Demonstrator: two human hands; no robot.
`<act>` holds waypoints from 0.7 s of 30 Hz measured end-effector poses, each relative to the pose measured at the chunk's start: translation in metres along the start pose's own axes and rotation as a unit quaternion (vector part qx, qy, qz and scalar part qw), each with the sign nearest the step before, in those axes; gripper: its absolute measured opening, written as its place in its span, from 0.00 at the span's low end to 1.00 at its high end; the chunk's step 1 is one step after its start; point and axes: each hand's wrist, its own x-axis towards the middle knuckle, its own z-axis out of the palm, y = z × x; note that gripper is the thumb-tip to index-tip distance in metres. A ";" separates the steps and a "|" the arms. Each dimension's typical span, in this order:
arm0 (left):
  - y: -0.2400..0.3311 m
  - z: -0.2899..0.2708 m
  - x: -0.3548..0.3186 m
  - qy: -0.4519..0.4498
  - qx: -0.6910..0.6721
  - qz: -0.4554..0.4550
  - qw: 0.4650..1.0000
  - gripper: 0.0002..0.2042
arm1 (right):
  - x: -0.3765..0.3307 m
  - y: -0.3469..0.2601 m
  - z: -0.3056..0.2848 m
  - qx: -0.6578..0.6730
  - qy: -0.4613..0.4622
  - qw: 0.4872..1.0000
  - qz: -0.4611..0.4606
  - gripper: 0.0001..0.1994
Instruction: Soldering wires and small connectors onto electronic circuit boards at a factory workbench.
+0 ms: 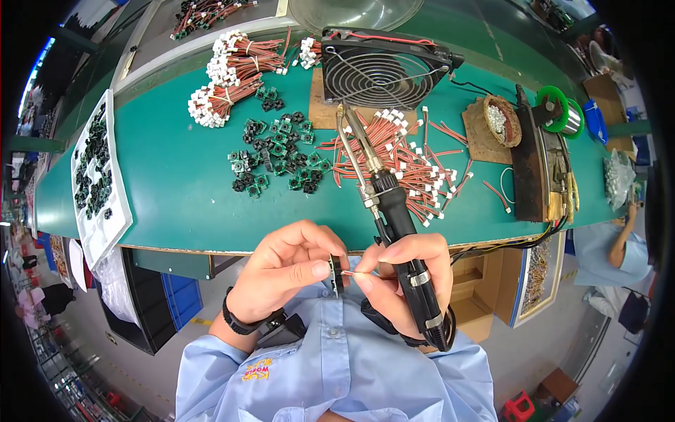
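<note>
Left hand (pixel 285 271) fingers pinch a small board (pixel 336 276) upright; right hand (pixel 404 281) fingers grip wire (pixel 362 276) and soldering iron (pixel 383 211), parked tip-away, just below the desk (pixel 176 197) edge.

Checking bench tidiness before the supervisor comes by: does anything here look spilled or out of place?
Mostly orderly. The loose red wires lie scattered in a tangle below the fan, a few strays toward the soldering station, unlike the tied wire bundles. Nothing looks damaged.

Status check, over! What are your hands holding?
Left hand pinching a small part. Right hand gripping soldering iron and red wire. Nothing between them.
</note>
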 end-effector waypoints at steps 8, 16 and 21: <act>-0.005 -0.017 -0.005 -0.055 -0.069 0.007 0.996 0.09 | 0.005 -0.003 0.011 -0.059 -0.021 0.997 -0.053 0.19; -0.007 -0.019 -0.003 -0.059 -0.067 0.002 0.996 0.09 | 0.008 -0.004 0.011 -0.066 -0.016 0.994 -0.080 0.18; -0.007 -0.016 -0.002 -0.060 -0.057 -0.005 0.997 0.09 | 0.011 -0.006 0.010 -0.109 0.006 0.987 -0.115 0.18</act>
